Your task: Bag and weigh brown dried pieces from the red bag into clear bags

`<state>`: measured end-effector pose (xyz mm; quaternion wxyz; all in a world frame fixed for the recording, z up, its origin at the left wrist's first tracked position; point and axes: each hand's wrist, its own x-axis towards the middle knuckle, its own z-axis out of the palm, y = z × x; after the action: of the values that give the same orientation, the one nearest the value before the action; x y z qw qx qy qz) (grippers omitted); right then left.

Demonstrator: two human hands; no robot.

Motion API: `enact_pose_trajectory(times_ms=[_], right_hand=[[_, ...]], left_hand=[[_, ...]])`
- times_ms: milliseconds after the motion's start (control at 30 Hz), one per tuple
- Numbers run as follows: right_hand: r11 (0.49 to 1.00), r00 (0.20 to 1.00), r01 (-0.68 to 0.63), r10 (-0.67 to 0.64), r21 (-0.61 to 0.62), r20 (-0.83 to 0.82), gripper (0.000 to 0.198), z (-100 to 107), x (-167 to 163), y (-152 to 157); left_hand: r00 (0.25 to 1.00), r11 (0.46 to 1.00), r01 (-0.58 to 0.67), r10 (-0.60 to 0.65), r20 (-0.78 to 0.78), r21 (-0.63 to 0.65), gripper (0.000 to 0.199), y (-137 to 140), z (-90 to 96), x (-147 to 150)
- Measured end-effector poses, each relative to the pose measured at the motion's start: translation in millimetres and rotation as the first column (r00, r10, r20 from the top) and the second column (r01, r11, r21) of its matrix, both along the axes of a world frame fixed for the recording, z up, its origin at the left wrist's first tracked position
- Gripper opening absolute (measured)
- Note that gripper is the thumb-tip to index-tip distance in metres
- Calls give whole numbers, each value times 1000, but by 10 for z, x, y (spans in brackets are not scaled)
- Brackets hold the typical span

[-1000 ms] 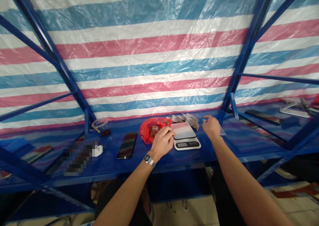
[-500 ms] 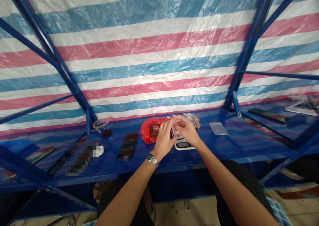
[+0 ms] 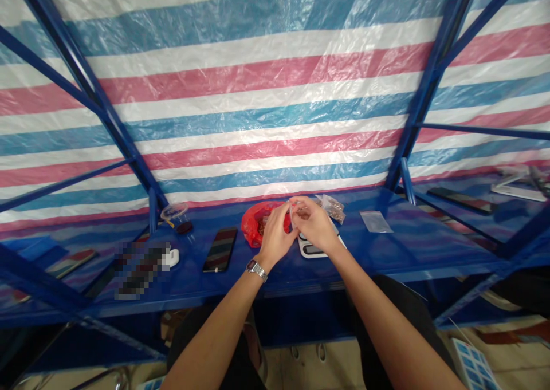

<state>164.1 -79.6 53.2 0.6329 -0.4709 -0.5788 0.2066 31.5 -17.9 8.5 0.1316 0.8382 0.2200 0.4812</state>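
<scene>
My left hand point(image 3: 275, 234), with a metal watch point(image 3: 256, 268) on its wrist, and my right hand point(image 3: 317, 225) meet in the middle. Between their pinched fingertips is a small clear plastic bag point(image 3: 293, 215), mostly covered by the fingers. Just left of my left hand lies an open red plastic bag point(image 3: 251, 227) with small brown pieces inside. Beneath my right hand sits a white digital scale point(image 3: 313, 253), partly hidden. Behind that hand are clear bags with brown contents point(image 3: 334, 208). Farther right, a flat clear zip bag point(image 3: 376, 222) rests on the blue table point(image 3: 412, 247).
To the left are a dark phone point(image 3: 220, 250), a white rounded case point(image 3: 172, 258) and a clear plastic cup point(image 3: 177, 213) with dark contents. Blue metal frame posts point(image 3: 423, 86) rise at both sides, before a striped plastic sheet point(image 3: 266, 92). Another phone point(image 3: 459, 200) lies at right.
Both hands have shifted slightly left, still together at the small bag. More of the scale's front shows now.
</scene>
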Motion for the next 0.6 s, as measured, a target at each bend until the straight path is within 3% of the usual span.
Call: enact_pose_trajectory(times_ms=[233, 467, 600], right_hand=[[1000, 1000, 4, -4, -14, 5, 42, 18, 58, -53], [997, 999, 40, -40, -64, 6, 48, -54, 145, -48], [995, 997, 76, -76, -66, 3, 45, -69, 145, -13]], left_hand=[[1000, 1000, 9, -9, -5, 15, 64, -32, 39, 4], [999, 1000, -24, 24, 25, 12, 40, -68, 92, 0], [1000, 1000, 0, 0, 7, 24, 55, -69, 90, -16]])
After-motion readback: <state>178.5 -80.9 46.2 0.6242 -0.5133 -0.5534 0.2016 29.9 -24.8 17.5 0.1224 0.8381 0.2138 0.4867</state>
